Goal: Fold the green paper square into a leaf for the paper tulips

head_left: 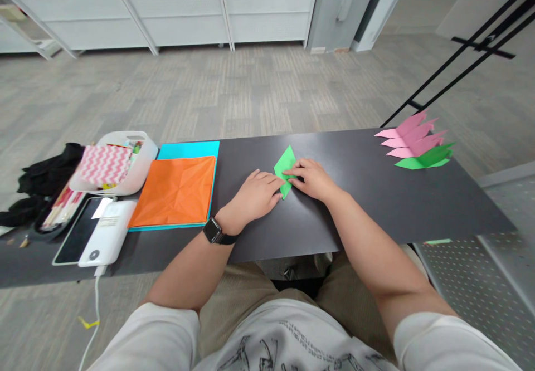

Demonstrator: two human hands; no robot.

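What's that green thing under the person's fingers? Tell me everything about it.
The green paper is a bright, plain sheet folded into a long kite-like shape with pointed ends. It lies flat on the dark table, slanted, upper tip pointing away. The left hand and right hand both press fingertips on its lower half.

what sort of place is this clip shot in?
Likely an office-type room used for paper craft: grey carpet-tile floor, white panelled cabinets along the wall, and a dark flat table holding an orange creased paper sheet and pink and green folded paper pieces.
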